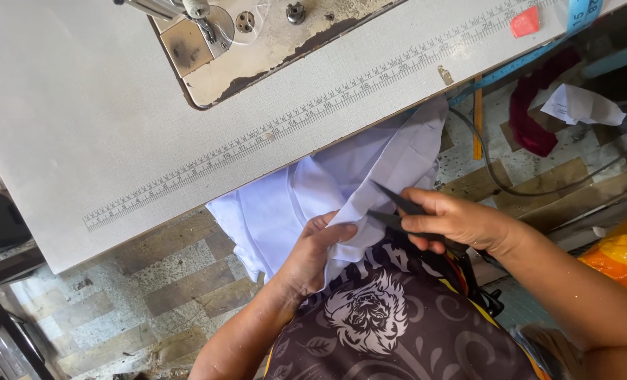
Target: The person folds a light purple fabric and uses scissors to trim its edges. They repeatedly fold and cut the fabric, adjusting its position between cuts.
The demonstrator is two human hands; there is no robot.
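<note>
while the left hand (313, 257) pinches white cloth (327, 190), the right hand (450, 222) grips open snips (398, 211) at three o'clock; a slip might nick fabric.

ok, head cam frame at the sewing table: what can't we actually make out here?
- Head view: sewing machine, cut off by the top edge; only needle area shows.
- Black snips in the right hand: handle end hidden by the fingers.
- White fabric: what is being cut is too small to tell; its lower part is hidden behind the left hand.
- Red cloth on the floor: partly under the table.
</note>
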